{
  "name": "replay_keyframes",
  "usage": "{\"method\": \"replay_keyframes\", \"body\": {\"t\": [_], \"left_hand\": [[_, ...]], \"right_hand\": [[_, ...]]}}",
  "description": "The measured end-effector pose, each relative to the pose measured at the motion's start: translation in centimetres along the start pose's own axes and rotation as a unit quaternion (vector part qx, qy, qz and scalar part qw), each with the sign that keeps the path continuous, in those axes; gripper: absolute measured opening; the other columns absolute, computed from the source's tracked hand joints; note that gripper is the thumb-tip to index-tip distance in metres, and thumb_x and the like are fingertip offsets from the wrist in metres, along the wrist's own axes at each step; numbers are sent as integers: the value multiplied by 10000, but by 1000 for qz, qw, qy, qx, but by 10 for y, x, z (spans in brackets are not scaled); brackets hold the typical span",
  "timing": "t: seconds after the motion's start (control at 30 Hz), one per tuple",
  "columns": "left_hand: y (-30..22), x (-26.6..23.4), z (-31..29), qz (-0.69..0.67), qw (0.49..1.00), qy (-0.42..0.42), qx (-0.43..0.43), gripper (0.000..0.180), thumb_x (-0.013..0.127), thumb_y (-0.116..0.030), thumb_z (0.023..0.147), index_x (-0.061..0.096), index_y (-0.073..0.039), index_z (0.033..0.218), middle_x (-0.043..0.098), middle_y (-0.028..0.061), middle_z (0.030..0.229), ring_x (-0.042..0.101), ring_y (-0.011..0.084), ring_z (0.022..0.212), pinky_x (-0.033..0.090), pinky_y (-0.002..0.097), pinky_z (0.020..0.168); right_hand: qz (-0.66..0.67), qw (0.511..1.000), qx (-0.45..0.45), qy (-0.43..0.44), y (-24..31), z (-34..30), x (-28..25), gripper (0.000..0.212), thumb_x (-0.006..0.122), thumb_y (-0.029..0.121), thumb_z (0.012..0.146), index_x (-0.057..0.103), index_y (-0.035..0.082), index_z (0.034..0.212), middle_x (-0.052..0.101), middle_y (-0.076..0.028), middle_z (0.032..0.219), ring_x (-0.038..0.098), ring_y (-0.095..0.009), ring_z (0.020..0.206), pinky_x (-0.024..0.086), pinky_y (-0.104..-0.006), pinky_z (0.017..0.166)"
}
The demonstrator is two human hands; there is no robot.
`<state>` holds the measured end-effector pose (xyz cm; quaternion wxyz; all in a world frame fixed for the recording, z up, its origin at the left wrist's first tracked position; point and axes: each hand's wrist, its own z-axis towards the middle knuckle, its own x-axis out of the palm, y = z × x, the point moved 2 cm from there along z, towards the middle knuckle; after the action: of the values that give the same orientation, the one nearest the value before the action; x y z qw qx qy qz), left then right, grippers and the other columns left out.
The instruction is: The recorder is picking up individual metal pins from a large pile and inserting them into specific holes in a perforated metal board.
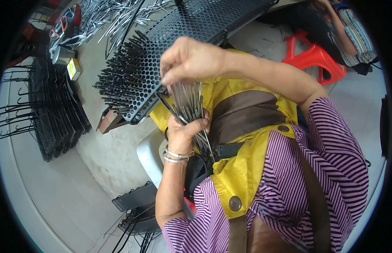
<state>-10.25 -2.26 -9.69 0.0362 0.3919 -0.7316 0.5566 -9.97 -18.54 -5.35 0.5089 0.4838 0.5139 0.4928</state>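
My left hand [182,131], with bracelets at its wrist, is closed around a bundle of thin silver metal rods [191,103] in front of the yellow apron. Just above the rods' upper ends is my right hand [185,63], its fingers curled and pressed together; motion blur hides what they hold, if anything. Beyond both hands lies a black perforated metal panel [170,31]. Many dark rods [122,74] stand packed in the holes at its left end.
Loose silver rods [120,17] lie heaped on the far table, near red-handled scissors [59,28], a metal cup [62,55] and a yellow box [73,68]. Stacked black hooked racks [57,109] stand at left. A red stool [314,63] and another person [343,36] are far right.
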Motion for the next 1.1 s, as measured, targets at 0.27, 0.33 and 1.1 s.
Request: {"method": "replay_keyframes", "body": {"t": [0.27,0.33,1.1], "left_hand": [[1,-2,0,-18,1000,-9,6,246,581,77,628,529,23,862,570,111,688,541,168,543,443,256,497],[1,-2,1,-19,1000,-8,4,249,584,75,629,528,23,866,571,110,690,544,169,545,444,257,497],[2,-4,1,-20,1000,-18,2,225,597,61,631,542,19,845,583,98,695,553,163,553,451,255,498]], "right_hand": [[96,990,-2,-104,6,13,-33,114,579,73,807,581,-34,845,635,-130,722,630,-161,599,535,-261,507],[115,982,-44,-144,5,17,-44,136,605,90,792,594,-45,804,619,-114,686,618,-161,548,534,-275,467],[-276,891,-247,-262,12,45,-57,108,609,124,792,625,19,814,597,-34,613,577,-69,560,468,-210,505]]}}
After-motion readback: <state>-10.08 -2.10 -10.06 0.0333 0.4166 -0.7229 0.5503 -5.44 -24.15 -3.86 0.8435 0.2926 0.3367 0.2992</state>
